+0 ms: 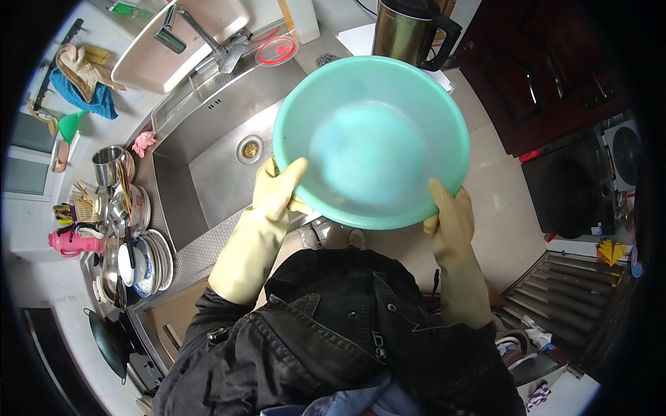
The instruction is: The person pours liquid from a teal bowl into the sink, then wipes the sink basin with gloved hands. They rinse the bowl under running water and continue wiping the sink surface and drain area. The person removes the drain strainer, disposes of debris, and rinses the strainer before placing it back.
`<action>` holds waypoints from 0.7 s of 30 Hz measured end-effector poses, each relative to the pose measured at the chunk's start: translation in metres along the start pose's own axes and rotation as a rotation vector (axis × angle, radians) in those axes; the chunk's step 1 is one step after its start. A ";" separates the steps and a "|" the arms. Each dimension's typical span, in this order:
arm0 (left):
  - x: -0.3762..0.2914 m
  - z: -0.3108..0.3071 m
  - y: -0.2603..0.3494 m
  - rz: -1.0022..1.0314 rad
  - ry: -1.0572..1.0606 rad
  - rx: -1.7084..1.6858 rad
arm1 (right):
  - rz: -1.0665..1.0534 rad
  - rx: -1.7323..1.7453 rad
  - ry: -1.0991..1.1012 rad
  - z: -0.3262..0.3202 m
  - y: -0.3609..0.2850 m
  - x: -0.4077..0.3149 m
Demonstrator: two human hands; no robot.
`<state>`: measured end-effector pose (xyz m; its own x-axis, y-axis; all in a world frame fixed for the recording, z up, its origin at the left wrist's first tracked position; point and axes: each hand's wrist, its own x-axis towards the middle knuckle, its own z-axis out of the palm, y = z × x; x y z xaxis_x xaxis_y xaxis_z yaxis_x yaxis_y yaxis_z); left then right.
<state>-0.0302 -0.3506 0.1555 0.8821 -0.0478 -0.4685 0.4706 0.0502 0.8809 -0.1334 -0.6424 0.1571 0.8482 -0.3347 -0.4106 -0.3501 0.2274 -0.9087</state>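
Note:
A turquoise plastic basin is held up in front of me, its inside facing my eyes and nothing lying in it. My left hand, in a cream rubber glove, grips the lower left of its rim with the thumb over the edge. On the lower right of the rim, my right hand wears a matching glove and grips in the same way. The basin covers the right part of a stainless steel sink. Food scraps sit in the sink's drain strainer.
Left of the sink stand stacked plates, a steel cup and a pink kettle. A chrome faucet rises behind it, beside a pale plastic tub. Beyond the basin is a soymilk-maker-like jug. Tiled floor lies at right.

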 end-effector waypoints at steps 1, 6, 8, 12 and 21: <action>0.003 0.003 -0.001 0.007 0.005 0.001 | 0.003 -0.002 0.005 -0.002 0.003 0.007; 0.017 0.000 -0.010 0.042 -0.045 -0.107 | 0.024 -0.072 0.055 0.006 0.000 0.021; 0.019 0.004 -0.014 0.031 -0.010 -0.150 | 0.009 -0.056 0.051 0.003 0.003 0.025; 0.034 -0.028 -0.025 -0.013 -0.040 -0.247 | -0.064 0.026 -0.106 0.010 -0.022 0.011; 0.057 -0.139 -0.018 0.202 -0.350 -0.339 | -0.257 -0.269 -0.359 0.047 -0.014 0.011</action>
<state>0.0141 -0.2155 0.1039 0.9243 -0.3311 -0.1900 0.3223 0.4101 0.8532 -0.1005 -0.6060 0.1685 0.9867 -0.0036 -0.1626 -0.1623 -0.0804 -0.9835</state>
